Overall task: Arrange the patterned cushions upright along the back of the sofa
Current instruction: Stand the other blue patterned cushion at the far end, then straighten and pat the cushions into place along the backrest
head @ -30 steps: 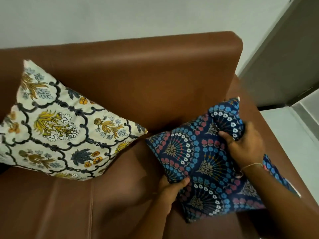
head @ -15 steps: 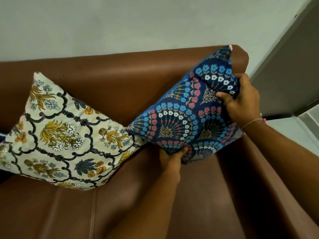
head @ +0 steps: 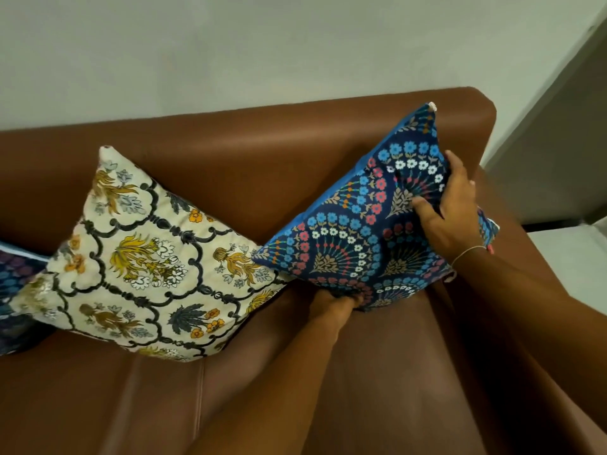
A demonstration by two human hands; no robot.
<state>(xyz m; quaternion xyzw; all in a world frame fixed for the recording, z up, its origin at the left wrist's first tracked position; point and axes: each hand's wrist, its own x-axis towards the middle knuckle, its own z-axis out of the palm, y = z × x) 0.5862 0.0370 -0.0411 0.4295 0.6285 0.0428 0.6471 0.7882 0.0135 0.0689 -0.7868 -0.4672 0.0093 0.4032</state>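
Observation:
A navy cushion (head: 358, 231) with blue, white and red flowers stands on one corner against the brown sofa's backrest (head: 262, 149) at the right end. My left hand (head: 335, 302) pinches its bottom corner from below. My right hand (head: 450, 208) grips its right side, thumb on the front. A cream cushion (head: 147, 257) with black lattice and yellow flowers leans on the backrest to its left, and their corners touch. A third, dark blue cushion (head: 16, 280) peeks in at the left edge, mostly out of view.
The sofa's seat (head: 394, 372) spreads below the cushions with a seam at the lower left. The right armrest (head: 525, 257) runs beside my right forearm. A pale wall (head: 262, 44) rises behind, and a grey door frame (head: 558, 142) and light floor lie to the right.
Both hands lifted the navy cushion from the seat by the armrest and stood it on its corner against the backrest. It now sits lower, touching the cream cushion.

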